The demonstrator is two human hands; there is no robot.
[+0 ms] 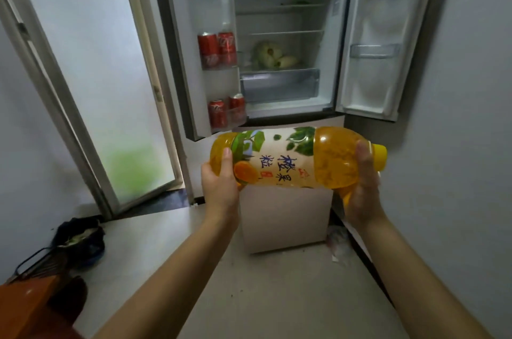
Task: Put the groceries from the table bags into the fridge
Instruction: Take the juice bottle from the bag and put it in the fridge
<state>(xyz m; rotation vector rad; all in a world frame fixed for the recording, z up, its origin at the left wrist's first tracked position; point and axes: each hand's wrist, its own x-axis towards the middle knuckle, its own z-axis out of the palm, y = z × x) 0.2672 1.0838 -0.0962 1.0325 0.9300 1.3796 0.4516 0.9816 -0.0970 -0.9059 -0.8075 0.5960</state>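
Note:
A large orange juice bottle (296, 158) with a yellow cap lies sideways in front of me, cap to the right. My left hand (220, 186) grips its base end and my right hand (363, 189) grips its neck end. Straight ahead stands the fridge (285, 83) with both doors swung open. Red cans (217, 50) fill the left door's middle shelf, and more red cans (225, 111) sit in its lowest shelf. A pale green vegetable (273, 56) lies on a lower shelf inside.
The right fridge door (385, 42) has bare shelves. A frosted glass door (91, 75) stands open at left. A dark bag (79, 239) lies on the floor at lower left beside an orange-brown piece of furniture (30, 305). A wall closes off the right side.

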